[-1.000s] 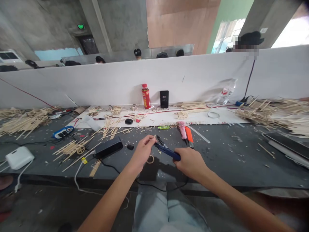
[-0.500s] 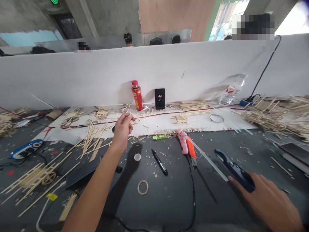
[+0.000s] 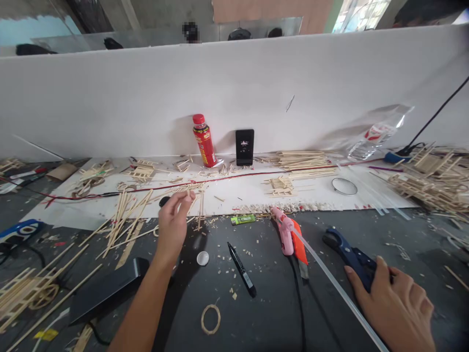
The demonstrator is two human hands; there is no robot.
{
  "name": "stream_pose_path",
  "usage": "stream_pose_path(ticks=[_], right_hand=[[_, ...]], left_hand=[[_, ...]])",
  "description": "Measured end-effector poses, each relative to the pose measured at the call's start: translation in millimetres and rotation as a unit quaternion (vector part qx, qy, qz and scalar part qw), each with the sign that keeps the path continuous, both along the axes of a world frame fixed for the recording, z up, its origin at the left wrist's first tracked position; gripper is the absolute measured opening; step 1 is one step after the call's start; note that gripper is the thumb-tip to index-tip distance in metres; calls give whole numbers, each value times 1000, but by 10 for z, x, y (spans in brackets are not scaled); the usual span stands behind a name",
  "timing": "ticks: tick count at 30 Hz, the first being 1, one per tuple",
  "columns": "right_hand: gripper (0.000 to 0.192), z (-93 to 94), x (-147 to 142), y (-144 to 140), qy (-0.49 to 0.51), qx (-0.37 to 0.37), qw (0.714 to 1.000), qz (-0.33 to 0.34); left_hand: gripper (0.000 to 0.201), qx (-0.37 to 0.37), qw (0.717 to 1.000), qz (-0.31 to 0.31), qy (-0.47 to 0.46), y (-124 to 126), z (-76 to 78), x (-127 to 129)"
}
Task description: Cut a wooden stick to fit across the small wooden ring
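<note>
Cutter [image 3: 347,255] is R of the glue gun [image 3: 286,235], on or just above the counter [image 3: 271,305]; long axis slants, nose twd gun, handles back twd R hand [image 3: 399,304]. That's the nearer hand by far: fingers straddle the handles, but can't tell if gripping or just resting. L hand [image 3: 173,225], well L of gun, has fingers pinched on prob. a small stick bit [image 3: 188,192].
</note>
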State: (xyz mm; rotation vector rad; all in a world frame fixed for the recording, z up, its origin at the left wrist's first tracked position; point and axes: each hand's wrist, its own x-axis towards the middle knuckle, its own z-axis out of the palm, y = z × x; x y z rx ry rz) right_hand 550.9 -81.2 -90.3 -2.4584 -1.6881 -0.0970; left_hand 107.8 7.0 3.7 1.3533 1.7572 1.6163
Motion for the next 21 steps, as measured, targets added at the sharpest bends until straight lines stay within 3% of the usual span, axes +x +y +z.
stream_pose_path(ticks=[5, 9, 12, 16, 21], right_hand=[[104, -138, 124, 53, 13, 21, 1000, 18], [98, -277, 236, 116, 40, 36, 997, 47], [93, -275, 269, 166, 52, 49, 995, 64], [86, -85, 200, 125, 50, 79, 992, 83], [66, 141, -84, -307, 71, 193, 977, 53]], left_hand=[[29, -80, 995, 1, 56, -945, -75, -16], [30, -115, 991, 20, 69, -1497, -224, 16], [32, -123, 990, 29, 67, -1757, -339, 85], [31, -116, 990, 21, 72, -2015, -469, 212], [26, -91, 988, -7, 123, -2241, -544, 310]])
